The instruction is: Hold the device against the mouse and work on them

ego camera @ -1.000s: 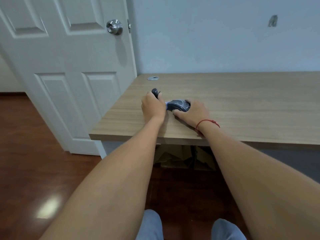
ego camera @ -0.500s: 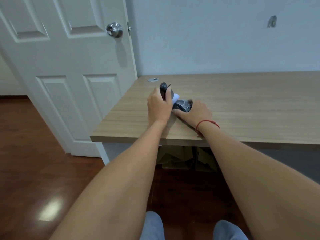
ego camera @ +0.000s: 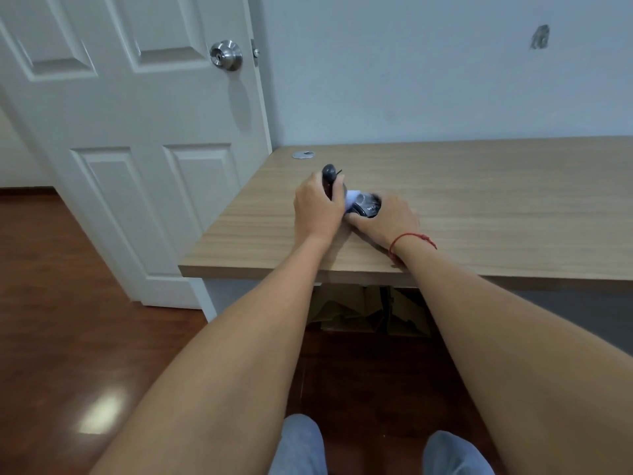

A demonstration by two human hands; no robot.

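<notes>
Left hand (ego camera: 318,209) gripped a dark rounded piece (ego camera: 329,175), fingers curled round it, raised just off the tabletop (ego camera: 496,200). Right hand (ego camera: 387,219) held the grey mouse body (ego camera: 368,206) flat, fingers wrapped over it. Judgement: steady the body firmly; align piece squarely before pressing.

Both forearms reach forward, left hand (ego camera: 318,209) and right hand (ego camera: 388,219) close together, fingers curled.

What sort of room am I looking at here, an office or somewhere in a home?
Probably a room in a home, perhaps a study or bedroom. A wooden desk stands against a plain wall, beside a white panelled door with a round metal knob, over a glossy wood floor.
</notes>
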